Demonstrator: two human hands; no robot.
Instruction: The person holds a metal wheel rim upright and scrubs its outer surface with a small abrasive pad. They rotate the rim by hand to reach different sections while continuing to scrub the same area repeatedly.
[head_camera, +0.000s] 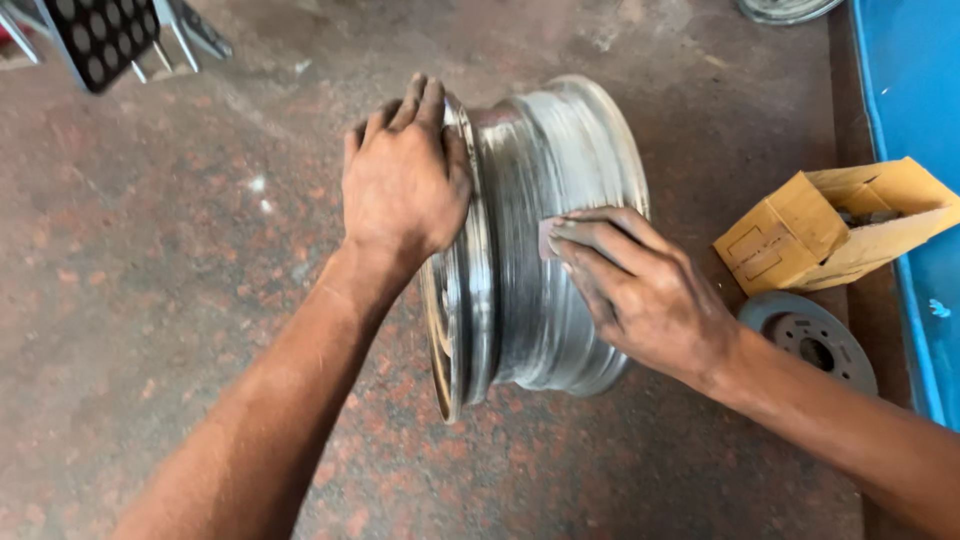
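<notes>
Two hands work one bare metal wheel rim (530, 250) standing on its edge on the stone floor (150, 300), axle line running left-right. My left hand (405, 185) curls over its near flange; my right hand (640, 290) presses a small abrasive pad (549, 238) flat-fingered against the barrel.

Bare steel rim (535, 240) stands on edge on the floor; small sandpaper piece (549, 238) lies against its scuffed barrel.
</notes>
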